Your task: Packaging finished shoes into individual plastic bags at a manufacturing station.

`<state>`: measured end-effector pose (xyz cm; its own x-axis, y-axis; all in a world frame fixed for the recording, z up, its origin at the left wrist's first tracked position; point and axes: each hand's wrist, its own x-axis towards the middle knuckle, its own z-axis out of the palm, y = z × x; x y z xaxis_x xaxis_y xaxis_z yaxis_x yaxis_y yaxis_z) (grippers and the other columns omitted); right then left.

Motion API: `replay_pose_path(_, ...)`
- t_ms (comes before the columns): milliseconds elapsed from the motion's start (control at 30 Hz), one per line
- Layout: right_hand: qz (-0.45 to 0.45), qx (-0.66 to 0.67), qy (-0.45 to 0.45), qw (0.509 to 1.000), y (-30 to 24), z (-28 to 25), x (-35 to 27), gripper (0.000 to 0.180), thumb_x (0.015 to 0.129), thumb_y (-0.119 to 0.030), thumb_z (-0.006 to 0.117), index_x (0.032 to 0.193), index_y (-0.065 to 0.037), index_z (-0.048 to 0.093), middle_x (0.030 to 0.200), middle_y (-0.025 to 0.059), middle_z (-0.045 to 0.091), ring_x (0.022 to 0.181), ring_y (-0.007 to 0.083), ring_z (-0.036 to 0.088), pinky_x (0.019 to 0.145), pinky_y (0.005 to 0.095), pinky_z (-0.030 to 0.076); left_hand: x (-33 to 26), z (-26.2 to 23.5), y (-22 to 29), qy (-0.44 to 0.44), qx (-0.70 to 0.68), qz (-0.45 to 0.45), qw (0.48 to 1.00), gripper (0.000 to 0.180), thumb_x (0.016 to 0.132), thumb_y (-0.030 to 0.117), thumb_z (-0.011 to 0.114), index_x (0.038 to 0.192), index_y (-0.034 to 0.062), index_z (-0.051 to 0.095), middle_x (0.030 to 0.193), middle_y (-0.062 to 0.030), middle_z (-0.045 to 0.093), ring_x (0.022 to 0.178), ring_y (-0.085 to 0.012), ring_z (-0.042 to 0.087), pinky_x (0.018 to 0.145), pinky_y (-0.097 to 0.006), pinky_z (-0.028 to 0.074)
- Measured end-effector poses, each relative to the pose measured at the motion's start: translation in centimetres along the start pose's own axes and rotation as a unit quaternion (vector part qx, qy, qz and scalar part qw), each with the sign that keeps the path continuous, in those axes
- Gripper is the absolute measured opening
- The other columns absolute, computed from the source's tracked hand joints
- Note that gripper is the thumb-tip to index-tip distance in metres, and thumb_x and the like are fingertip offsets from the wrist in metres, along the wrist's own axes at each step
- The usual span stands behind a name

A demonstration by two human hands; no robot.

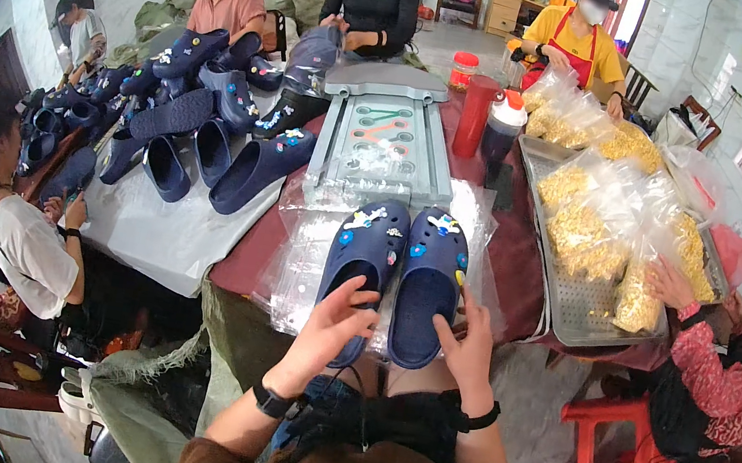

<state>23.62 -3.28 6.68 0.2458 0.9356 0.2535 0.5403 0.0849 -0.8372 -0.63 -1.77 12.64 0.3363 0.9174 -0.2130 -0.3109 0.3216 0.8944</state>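
A pair of dark blue clogs lies side by side at the near edge of the table, toes pointing away from me. The left clog (363, 265) and the right clog (429, 281) both carry white, blue and yellow charms on top. Clear plastic bags (291, 267) are spread beneath them. My left hand (338, 322) is over the left clog's heel opening, its fingers apart and curved. Beside the right clog's outer edge is my right hand (469, 346), thumb and fingers apart, the thumb close to the heel rim.
Behind the clogs stands a grey plastic folding piece (382, 135). Many more blue clogs (168, 168) are heaped on the left. A red tumbler (475, 116) and a dark-filled bottle (504, 126) stand behind right. A metal tray (571, 329) holds bagged yellow pieces. Several people work around the table.
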Motion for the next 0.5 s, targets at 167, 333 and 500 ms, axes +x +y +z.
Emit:
replay_pose_path(167,-0.043,-0.079,0.073,0.993,-1.1,-0.1,-1.6,0.07,0.083,-0.034,0.083,0.14,-0.005,0.055,0.109,0.0167,0.057,0.093,0.0324,0.06,0.079,0.0411,0.052,-2.7,-1.6,-1.8,0.137,0.525,0.254,0.8,0.059,0.081,0.033,0.083,0.13,0.0061,0.064,0.138,-0.0217,0.055,0.128,-0.0451,0.05,0.104,-0.052,0.046)
replay_pose_path(333,-0.224,-0.127,0.038,0.966,-3.8,-1.2,-2.2,0.064,0.081,-0.037,0.084,0.133,-0.009,0.06,0.119,0.0158,0.056,0.106,0.0352,0.057,0.09,0.0461,0.047,-3.2,-3.2,-5.6,0.141,0.651,0.259,0.7,0.071,0.074,0.044,0.087,0.129,0.0049,0.065,0.148,-0.0299,0.045,0.136,-0.0588,0.035,0.112,-0.063,0.036)
replay_pose_path(500,-0.227,-0.162,-0.048,0.959,-4.2,1.0,-3.3,0.072,0.074,-0.049,0.083,0.13,-0.009,0.062,0.141,0.0198,0.049,0.137,0.042,0.041,0.109,0.0578,0.033,-2.2,-3.6,-7.0,0.145,0.633,0.225,0.726,0.074,0.072,0.044,0.087,0.131,0.0068,0.063,0.153,-0.0288,0.041,0.139,-0.054,0.034,0.114,-0.06,0.035)
